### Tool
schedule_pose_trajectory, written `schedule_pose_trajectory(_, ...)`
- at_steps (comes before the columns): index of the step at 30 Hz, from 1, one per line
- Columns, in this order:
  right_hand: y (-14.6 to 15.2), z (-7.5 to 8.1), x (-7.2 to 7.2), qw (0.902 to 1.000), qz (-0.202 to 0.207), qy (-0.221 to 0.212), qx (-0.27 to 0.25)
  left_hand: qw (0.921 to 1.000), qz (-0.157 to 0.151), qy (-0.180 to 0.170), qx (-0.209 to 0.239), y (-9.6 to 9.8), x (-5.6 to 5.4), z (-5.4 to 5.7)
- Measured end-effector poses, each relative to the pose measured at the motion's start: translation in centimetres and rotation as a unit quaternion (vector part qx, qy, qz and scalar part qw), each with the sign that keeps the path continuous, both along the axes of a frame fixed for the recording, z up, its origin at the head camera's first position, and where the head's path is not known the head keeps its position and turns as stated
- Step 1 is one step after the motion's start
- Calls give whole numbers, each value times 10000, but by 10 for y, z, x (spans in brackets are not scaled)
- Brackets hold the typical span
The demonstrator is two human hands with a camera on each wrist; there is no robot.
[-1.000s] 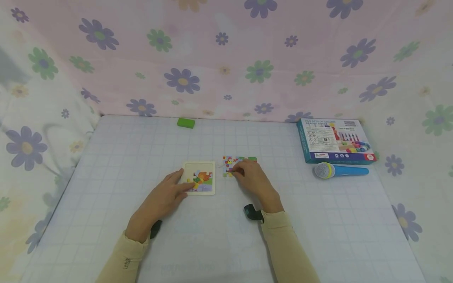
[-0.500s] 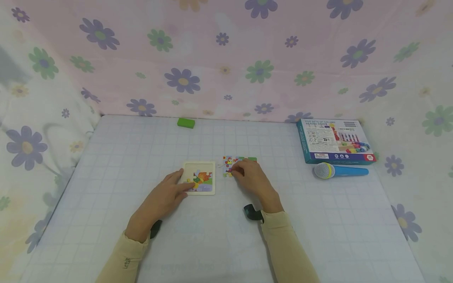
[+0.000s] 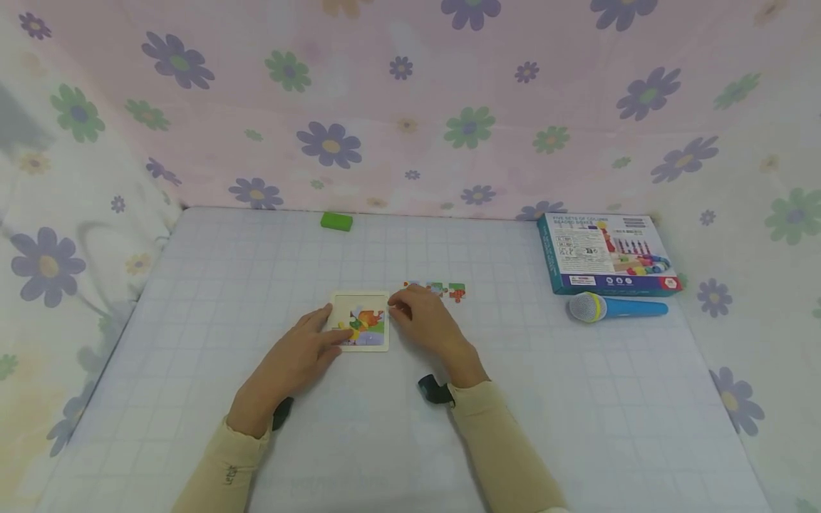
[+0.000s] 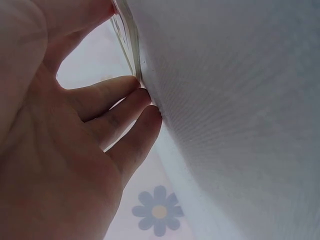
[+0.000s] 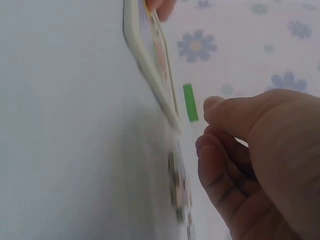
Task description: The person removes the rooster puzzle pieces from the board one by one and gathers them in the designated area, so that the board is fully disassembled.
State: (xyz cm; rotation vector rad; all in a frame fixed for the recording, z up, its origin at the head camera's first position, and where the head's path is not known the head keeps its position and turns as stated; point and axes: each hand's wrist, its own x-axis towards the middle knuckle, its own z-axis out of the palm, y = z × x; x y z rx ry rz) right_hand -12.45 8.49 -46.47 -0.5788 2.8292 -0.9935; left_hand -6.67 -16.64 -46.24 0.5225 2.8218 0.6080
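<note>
We are resting our relaxed left hand [image 3: 298, 356] on the jigsaw tray [image 3: 343, 306], well in from the far edge of the desk [image 3: 205, 285]. Beside the tray's right edge, our right hand [image 3: 428, 322] is pinching narrowly; whether on anything, we cannot tell.

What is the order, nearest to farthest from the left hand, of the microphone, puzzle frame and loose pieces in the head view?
1. Puzzle frame, touched by the left hand.
2. Loose pieces, right of the frame.
3. Microphone, far right.
</note>
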Motion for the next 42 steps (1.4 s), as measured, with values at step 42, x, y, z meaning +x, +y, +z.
schedule_pose_trajectory(42,-53,-8,1,9960,470,-436,627,9976,-323,544,-266,17,12,1)
